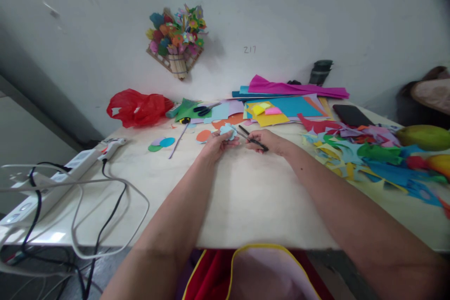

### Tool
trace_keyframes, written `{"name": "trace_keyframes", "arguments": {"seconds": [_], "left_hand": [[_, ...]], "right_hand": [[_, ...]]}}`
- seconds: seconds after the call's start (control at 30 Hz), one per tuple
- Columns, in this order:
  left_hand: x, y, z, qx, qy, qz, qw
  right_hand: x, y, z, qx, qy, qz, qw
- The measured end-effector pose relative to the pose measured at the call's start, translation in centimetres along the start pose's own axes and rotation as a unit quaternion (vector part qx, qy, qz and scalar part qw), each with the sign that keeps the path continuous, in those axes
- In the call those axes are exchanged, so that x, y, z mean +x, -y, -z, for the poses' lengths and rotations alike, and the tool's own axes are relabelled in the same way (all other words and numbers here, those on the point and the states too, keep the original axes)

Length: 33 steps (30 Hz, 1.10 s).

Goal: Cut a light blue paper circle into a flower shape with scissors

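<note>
The left grip (218, 145) pinches a thin, pale-blue paper (228, 130) with a scalloped edge, held over the smooth, off-white bench (242, 201). The right grip (263, 141) is closed around slim, black-handled scissors (260, 144), their tip near the paper. Just left lies a flat orange disc (203, 136); farther left, round discs (167, 142) overlap. A crinkled red plastic bag (137, 108) sits behind; ragged, curling scraps (379, 152) spread at right.

We look forward and down from head height, across the table (239, 206) to the facing wall (281, 14). Our single view has the left hand (218, 145) and right hand (265, 141) near its middle.
</note>
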<state>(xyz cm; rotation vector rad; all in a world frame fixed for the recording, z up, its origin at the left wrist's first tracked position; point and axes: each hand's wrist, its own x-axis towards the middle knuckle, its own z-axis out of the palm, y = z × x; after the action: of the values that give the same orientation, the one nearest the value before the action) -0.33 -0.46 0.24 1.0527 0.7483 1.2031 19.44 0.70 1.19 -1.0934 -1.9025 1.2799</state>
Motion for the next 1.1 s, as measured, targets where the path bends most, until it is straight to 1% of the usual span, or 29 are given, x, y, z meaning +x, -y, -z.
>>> {"name": "trace_keyframes", "arguments": {"seconds": [0.13, 0.3, 0.47, 0.8, 0.9, 1.1], "left_hand": [[0.09, 0.01, 0.09, -0.005, -0.003, -0.017, 1.000], [0.03, -0.05, -0.03, -0.009, -0.034, -0.041, 0.999], [0.00, -0.05, -0.11, 0.000, -0.025, -0.033, 0.999], [-0.16, -0.09, -0.26, 0.008, -0.002, -0.023, 1.000], [-0.11, -0.07, -0.21, 0.005, -0.005, -0.021, 1.000], [-0.01, 0.01, -0.26, -0.009, -0.029, -0.032, 0.999]], "right_hand": [[-0.07, 0.13, -0.05, -0.001, 0.010, -0.006, 1.000], [-0.36, 0.54, -0.13, 0.010, 0.015, -0.014, 1.000], [-0.46, 0.57, -0.03, 0.022, 0.018, 0.001, 1.000], [-0.34, 0.41, 0.07, 0.041, 0.023, -0.005, 0.999], [-0.25, 0.16, 0.06, 0.035, 0.021, 0.000, 0.999], [-0.01, -0.26, 0.06, 0.040, 0.018, -0.004, 0.999]]}}
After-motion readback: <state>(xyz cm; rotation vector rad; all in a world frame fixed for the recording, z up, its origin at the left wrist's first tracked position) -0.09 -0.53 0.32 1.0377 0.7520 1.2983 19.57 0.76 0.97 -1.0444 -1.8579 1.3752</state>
